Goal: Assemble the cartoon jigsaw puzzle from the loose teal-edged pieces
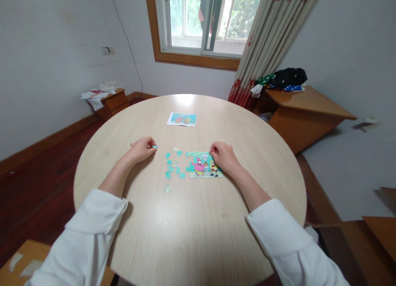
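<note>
Puzzle (199, 167): one, part-assembled, lying flat near the middle of the table (192, 228), right of the loose pieces. Figures show across it; its left edge is ragged with open tabs and sockets.

Left hand (142, 149): fingertips pinched together on one small teal piece (155, 146), held left of the loose pieces and apart from the puzzle. Right hand (225, 156): fingers bunched at the puzzle's upper right corner, covering part of it. Cannot tell whether they grip anything or merely rest there.

Step in hand, as judged: fitting pieces, with one picked out and the joined part perhaps steadied by the right hand. The next move seems to call for turning the held piece to suit a gap, most likely along the ragged left edge, then pressing it flat without shifting its neighbours.

Counts. Loose pieces (168, 175): roughly eleven, mostly teal, a few pale; some sit so close that the figure is uncertain. One pale piece (167, 189) lies nearer the person, apart from the rest. Held pieces: one certain. Print (182, 119): one, beyond the puzzle, with a similar scene on it. Hands: two. Table: one, round.

Farther out: one window (185, 30), one curtain (266, 38), one drawer unit (114, 101) at left, one cabinet (309, 100) at right bearing cloths (286, 77), number unclear.
</note>
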Demonstrator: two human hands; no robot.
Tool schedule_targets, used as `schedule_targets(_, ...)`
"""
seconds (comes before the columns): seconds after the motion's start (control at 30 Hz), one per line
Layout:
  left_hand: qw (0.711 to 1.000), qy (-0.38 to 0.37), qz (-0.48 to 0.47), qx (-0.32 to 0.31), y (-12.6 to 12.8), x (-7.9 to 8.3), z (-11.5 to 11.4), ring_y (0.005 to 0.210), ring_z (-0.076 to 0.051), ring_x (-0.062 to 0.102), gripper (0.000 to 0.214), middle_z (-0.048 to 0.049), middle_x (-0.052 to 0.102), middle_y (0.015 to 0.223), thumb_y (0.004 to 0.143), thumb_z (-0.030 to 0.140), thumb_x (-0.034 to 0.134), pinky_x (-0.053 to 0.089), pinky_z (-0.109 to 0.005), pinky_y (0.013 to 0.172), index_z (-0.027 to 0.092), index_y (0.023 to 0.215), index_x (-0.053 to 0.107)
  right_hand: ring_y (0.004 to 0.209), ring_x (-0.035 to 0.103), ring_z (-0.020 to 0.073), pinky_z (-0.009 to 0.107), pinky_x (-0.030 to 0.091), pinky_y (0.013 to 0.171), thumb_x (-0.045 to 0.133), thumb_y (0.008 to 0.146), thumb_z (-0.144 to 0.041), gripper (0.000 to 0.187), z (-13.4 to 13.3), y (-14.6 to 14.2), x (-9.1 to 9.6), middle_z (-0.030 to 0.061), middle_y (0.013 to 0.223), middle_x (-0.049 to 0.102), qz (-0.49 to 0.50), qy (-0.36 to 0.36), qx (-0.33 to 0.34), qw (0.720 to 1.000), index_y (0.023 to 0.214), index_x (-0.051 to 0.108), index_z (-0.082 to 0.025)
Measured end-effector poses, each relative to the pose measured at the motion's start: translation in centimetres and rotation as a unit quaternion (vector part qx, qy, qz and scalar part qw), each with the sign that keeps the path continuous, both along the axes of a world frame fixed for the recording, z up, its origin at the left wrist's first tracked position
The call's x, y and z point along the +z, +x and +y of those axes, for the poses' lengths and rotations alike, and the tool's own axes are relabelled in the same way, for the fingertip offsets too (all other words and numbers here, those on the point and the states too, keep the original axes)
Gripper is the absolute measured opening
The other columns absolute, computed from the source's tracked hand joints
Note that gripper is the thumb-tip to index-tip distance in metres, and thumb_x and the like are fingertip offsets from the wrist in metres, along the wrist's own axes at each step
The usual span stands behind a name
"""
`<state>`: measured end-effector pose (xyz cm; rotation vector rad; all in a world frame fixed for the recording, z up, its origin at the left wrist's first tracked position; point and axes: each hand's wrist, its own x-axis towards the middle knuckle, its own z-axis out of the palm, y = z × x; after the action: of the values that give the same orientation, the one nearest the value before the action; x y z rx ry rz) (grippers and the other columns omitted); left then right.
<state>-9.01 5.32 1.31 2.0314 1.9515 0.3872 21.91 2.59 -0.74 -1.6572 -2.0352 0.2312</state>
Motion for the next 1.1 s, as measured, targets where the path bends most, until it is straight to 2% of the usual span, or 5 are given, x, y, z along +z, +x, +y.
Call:
schedule_targets(0.2, 1.0, -0.004, 0.004, 0.007, 0.4, 0.5, -0.3, 0.078, -0.023, 0.06, 0.016, -0.0041, 0.066, 0.08, 0.073, 0.031, 0.057, 0.036, -0.038, 0.079, 0.018, 0.082, 0.061, 0.072, 0.056, 0.0173, 0.03, 0.031, 0.073, 0.049, 0.076, -0.01, 0.012, -0.2, -0.2, 0.1, 0.0047, 0.077, 0.064, 0.006, 0.016, 0.011, 1.0, 0.072, 0.057, -0.018)
schedule_targets(0.37, 0.999, 0.048, 0.023, 0.003, 1.2, 1.2, -0.8, 0.089, -0.026, 0.058, 0.017, -0.0088, 0.066, 0.088, 0.072, 0.03, 0.058, 0.033, -0.045, 0.088, 0.015, 0.077, 0.063, 0.073, 0.055, 0.0174, 0.029, 0.031, 0.072, 0.048, 0.077, -0.011, 0.013, -0.2, -0.1, 0.1, 0.0049, 0.076, 0.064, 0.005, 0.022, 0.012, 1.0, 0.071, 0.057, -0.018)
schedule_targets(0.6, 0.973, -0.115, -0.051, -0.195, 2.0, 2.0, -2.0, 0.067, -0.015, 0.053, 0.025, 0.0, 0.061, 0.068, 0.064, 0.04, 0.068, 0.036, -0.03, 0.074, 0.016, 0.07, 0.062, 0.07, 0.053, 0.0165, 0.028, 0.031, 0.07, 0.05, 0.076, -0.012, 0.01, 0.2, 0.0, -0.3, 0.0043, 0.075, 0.064, 0.01, 0.033, 0.022, 0.999, 0.071, 0.056, -0.018)
schedule_targets(0.83, 0.939, -0.173, -0.037, -0.295, 2.7, 1.7, -2.4, 0.058, -0.01, 0.044, 0.023, 0.0056, 0.051, 0.056, 0.063, 0.033, 0.069, 0.034, -0.027, 0.069, 0.017, 0.06, 0.052, 0.073, 0.054, 0.0172, 0.029, 0.03, 0.072, 0.052, 0.076, -0.013, 0.008, 0.0, -0.1, -0.1, 0.0043, 0.076, 0.063, 0.005, 0.024, 0.017, 1.0, 0.072, 0.057, -0.018)
schedule_targets(1.1, 0.951, -0.154, -0.026, -0.267, 2.0, 1.7, -2.0, 0.064, -0.012, 0.049, 0.015, 0.0015, 0.057, 0.067, 0.068, 0.03, 0.059, 0.035, -0.026, 0.068, 0.016, 0.073, 0.061, 0.073, 0.053, 0.0172, 0.029, 0.029, 0.073, 0.055, 0.075, -0.014, 0.006, 0.1, 0.0, -0.3, 0.0036, 0.075, 0.062, 0.01, 0.029, 0.026, 0.999, 0.071, 0.057, -0.018)
